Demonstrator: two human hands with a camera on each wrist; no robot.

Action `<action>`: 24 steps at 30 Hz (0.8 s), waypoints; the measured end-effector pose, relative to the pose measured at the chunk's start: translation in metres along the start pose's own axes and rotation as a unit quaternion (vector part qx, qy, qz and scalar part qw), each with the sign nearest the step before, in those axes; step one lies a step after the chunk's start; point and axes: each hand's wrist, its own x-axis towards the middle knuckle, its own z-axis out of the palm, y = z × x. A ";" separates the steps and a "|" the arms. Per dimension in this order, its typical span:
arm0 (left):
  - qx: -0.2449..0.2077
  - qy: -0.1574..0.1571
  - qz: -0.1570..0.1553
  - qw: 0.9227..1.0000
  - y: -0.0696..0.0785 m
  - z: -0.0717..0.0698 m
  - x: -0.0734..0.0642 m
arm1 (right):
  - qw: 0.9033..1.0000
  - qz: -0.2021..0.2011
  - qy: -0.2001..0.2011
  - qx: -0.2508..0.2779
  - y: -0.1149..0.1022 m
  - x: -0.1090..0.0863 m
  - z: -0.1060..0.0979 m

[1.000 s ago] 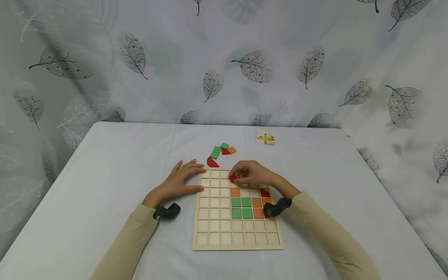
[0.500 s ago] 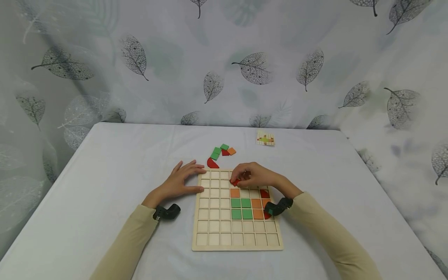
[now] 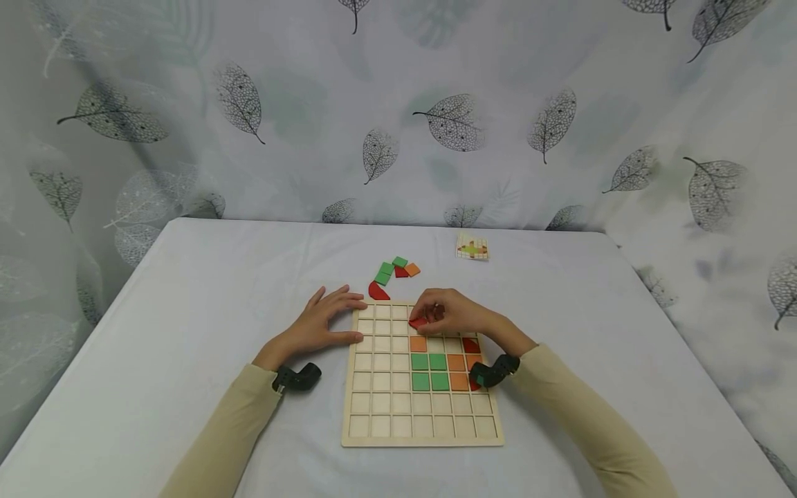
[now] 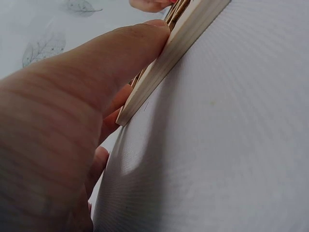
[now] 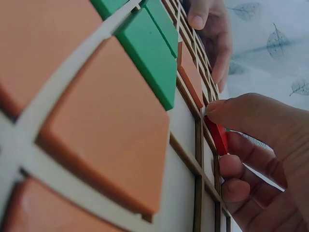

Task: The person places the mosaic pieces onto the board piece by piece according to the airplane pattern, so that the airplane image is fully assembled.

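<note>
A wooden grid board (image 3: pixel 381 401) lies on the white table, with several green tiles (image 3: pixel 420 362), orange tiles (image 3: pixel 459 381) and red tiles (image 3: pixel 471 345) set in its cells. My left hand (image 3: pixel 324 321) rests along the board's left edge with fingers spread; in the left wrist view the thumb (image 4: pixel 130 50) lies on the wooden rim. My right hand (image 3: pixel 457 311) pinches a red tile (image 5: pixel 218 137) between thumb and fingers. That tile is over the cell just behind the single orange tile (image 5: pixel 189 72), tilted against the grid in the right wrist view.
Beyond the board's far edge lie loose green tiles (image 3: pixel 383 277), a red rounded piece (image 3: pixel 377 291), another red piece (image 3: pixel 401 272) and an orange tile (image 3: pixel 412 269). A small pattern card (image 3: pixel 472 246) sits near the table's back edge. A leaf-print curtain hangs behind.
The right hand has shifted slightly toward me with the red tile, whose angle between the fingers has turned a little. The left hand stays in place on the board's edge.
</note>
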 end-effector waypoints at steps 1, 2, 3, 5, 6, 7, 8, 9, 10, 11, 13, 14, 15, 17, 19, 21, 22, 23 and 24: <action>0.000 0.000 0.000 1.000 0.000 0.000 0.000 | 1.000 0.000 -0.002 -0.001 0.000 0.000 0.000; -0.001 0.000 -0.001 1.000 0.000 0.000 0.000 | 1.000 0.001 -0.005 -0.002 0.000 0.000 -0.001; -0.001 0.000 -0.001 1.000 0.000 0.000 0.000 | 1.000 0.000 -0.007 -0.002 0.000 0.000 -0.001; -0.001 0.000 0.000 1.000 0.001 0.000 0.000 | 1.000 -0.004 -0.011 -0.002 0.001 -0.001 -0.001; -0.001 0.001 0.000 1.000 0.001 0.000 0.000 | 1.000 -0.008 -0.012 -0.001 0.002 -0.001 -0.001; -0.001 0.001 0.000 1.000 0.001 0.000 0.000 | 1.000 -0.011 -0.014 0.002 0.003 -0.002 -0.001; -0.001 0.001 0.000 1.000 0.001 0.000 0.000 | 1.000 -0.015 -0.015 0.005 0.004 -0.002 -0.001; -0.001 0.001 -0.001 1.000 0.001 0.000 0.000 | 1.000 -0.018 -0.015 0.008 0.004 -0.002 -0.001; -0.001 0.001 0.000 1.000 0.001 0.000 0.000 | 1.000 -0.020 -0.015 0.010 0.005 -0.002 -0.001; -0.001 0.001 0.000 1.000 0.000 0.000 0.000 | 1.000 -0.021 -0.015 0.013 0.005 -0.002 0.000; 0.000 0.001 0.001 1.000 0.000 0.000 0.000 | 1.000 -0.015 -0.015 0.016 0.005 -0.003 0.000; 0.001 0.001 0.002 1.000 0.000 0.001 -0.001 | 1.000 -0.011 -0.015 0.016 0.005 -0.003 0.000; 0.001 0.000 0.003 1.000 0.000 0.001 -0.001 | 1.000 -0.006 -0.016 0.015 0.005 -0.003 0.000; 0.002 0.001 0.004 1.000 0.000 0.001 -0.001 | 1.000 0.003 -0.020 0.013 0.004 -0.004 -0.001; 0.001 0.001 0.005 1.000 0.000 0.001 -0.001 | 1.000 0.007 -0.025 0.010 0.004 -0.004 -0.001; -0.001 0.002 0.005 1.000 0.000 0.000 -0.001 | 1.000 0.007 -0.030 0.009 0.004 -0.004 -0.002; -0.002 0.002 0.005 1.000 0.000 0.000 -0.001 | 0.999 0.007 -0.032 0.009 0.004 -0.004 -0.002; -0.002 0.002 0.004 1.000 0.000 0.000 0.000 | 0.999 0.007 -0.033 0.010 0.004 -0.004 -0.003; -0.002 0.002 0.003 1.000 0.000 0.000 0.000 | 0.999 0.007 -0.034 0.011 0.004 -0.004 -0.003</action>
